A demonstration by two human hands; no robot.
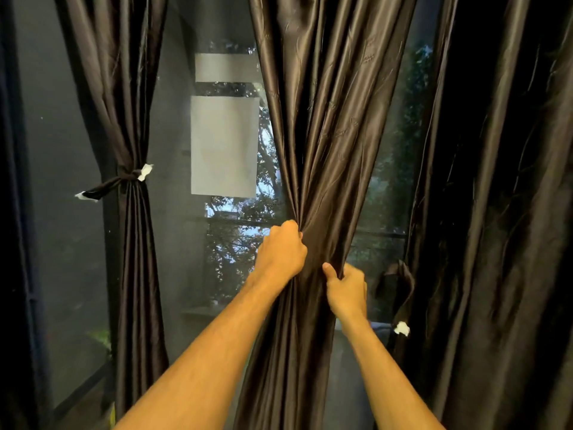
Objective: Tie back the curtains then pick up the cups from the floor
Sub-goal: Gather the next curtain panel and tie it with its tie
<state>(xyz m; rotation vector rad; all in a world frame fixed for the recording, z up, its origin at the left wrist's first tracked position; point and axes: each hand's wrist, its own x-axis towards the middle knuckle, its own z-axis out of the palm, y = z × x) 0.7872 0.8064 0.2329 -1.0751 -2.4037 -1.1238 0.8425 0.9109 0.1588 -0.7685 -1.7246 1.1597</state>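
Note:
A dark brown satin curtain (328,135) hangs in the middle of the window, bunched at waist height. My left hand (282,251) grips the gathered folds from the left. Just below and to the right, my right hand (345,290) grips the same bunch, thumb up. A loose tie-back strip (401,296) with a white end dangles to the right of that hand. On the left, another curtain (130,119) is bound by a knotted tie-back (124,180). No cups are in view.
A third dark curtain (502,212) hangs loose on the right. Behind the curtains is a glass window (62,181) with two pale sheets (224,145) stuck on it and trees outside. The window frame's bottom rail (80,389) runs low on the left.

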